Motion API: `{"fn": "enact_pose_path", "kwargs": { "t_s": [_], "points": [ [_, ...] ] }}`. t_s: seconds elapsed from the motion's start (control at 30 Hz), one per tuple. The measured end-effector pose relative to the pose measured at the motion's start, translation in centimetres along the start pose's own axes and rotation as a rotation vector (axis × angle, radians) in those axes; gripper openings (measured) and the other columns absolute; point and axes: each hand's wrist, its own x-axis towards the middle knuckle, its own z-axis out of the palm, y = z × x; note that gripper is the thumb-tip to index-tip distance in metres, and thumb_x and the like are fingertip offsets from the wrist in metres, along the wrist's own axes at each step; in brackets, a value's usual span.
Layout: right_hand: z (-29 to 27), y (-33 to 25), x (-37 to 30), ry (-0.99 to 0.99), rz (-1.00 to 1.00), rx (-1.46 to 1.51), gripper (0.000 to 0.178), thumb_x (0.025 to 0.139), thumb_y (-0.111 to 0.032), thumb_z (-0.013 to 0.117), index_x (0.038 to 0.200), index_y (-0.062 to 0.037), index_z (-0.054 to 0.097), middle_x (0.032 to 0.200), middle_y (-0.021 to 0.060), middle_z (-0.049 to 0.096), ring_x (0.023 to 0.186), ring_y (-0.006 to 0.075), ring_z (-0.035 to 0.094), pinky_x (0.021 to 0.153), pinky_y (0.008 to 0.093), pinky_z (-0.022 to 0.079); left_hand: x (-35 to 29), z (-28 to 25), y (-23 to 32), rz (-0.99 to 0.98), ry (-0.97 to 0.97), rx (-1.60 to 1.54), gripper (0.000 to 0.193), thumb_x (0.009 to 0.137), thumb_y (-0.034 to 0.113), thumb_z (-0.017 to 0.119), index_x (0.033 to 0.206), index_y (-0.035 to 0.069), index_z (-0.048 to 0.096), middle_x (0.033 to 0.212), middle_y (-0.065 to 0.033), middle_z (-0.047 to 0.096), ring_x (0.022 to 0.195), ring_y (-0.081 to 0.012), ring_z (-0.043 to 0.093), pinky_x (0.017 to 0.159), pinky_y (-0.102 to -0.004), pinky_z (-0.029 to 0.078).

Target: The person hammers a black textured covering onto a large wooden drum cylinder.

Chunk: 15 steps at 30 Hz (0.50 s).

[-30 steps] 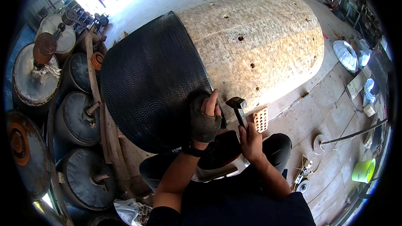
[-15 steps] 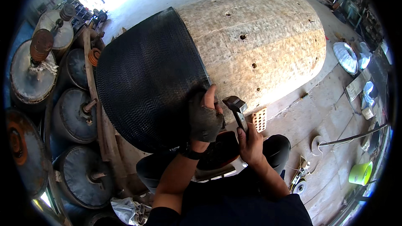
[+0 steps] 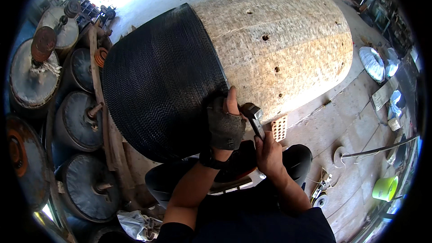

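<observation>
A big barrel-shaped wooden drum lies on its side before me, pale and pocked with small holes. Tightly laid black ribbed winding covers its left part. At the winding's right edge, near the drum's lower side, rests my left hand in a dark fingerless glove. One bare finger points up along that edge; the others are curled, and what they grip, if anything, is hidden. My right hand is wrapped round the handle of a hammer. Its metal head is close beside my gloved fingers, by the pale wood.
Several dark rollers with metal shafts stand along the left, behind a wooden rail. A perforated brick sits beneath the drum. On the right floor are an angle grinder, a yellow-green bucket and a white bundle.
My left hand has shifted slightly right and up, closer to the hammer head. The drum's holes appear a little farther right and up. The hammer has barely moved.
</observation>
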Motion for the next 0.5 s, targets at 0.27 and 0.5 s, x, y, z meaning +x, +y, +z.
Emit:
{"fn": "enact_pose_path", "kwargs": {
  "t_s": [0.27, 0.5],
  "points": [
    [0.3, -0.3, 0.2, 0.038, -0.024, -0.027, 0.019, 0.098, -0.011, 0.061, 0.109, 0.0020, 0.052, 0.075, 0.0275, 0.062, 0.070, 0.0500, 0.062, 0.058, 0.0531, 0.048, -0.4, -0.9, 0.4, -0.079, -0.074, -0.065, 0.065, 0.083, -0.003, 0.063, 0.145, 0.000, 0.044, 0.104, -0.0186, 0.063, 0.098, -0.0353, 0.061, 0.087, -0.0474, 0.050],
    [0.8, 0.0, -0.5, 0.112, -0.073, -0.023, 0.020, 0.100, -0.014, 0.057, 0.109, 0.0025, 0.050, 0.074, 0.0280, 0.061, 0.068, 0.0510, 0.062, 0.058, 0.0546, 0.047, -5.5, -6.5, 1.1, -0.369, -0.015, -0.775, 0.063, 0.091, 0.000, 0.058, 0.149, 0.000, 0.037, 0.141, -0.0200, 0.051, 0.124, -0.0312, 0.059, 0.107, -0.0414, 0.049]
  ]
}}
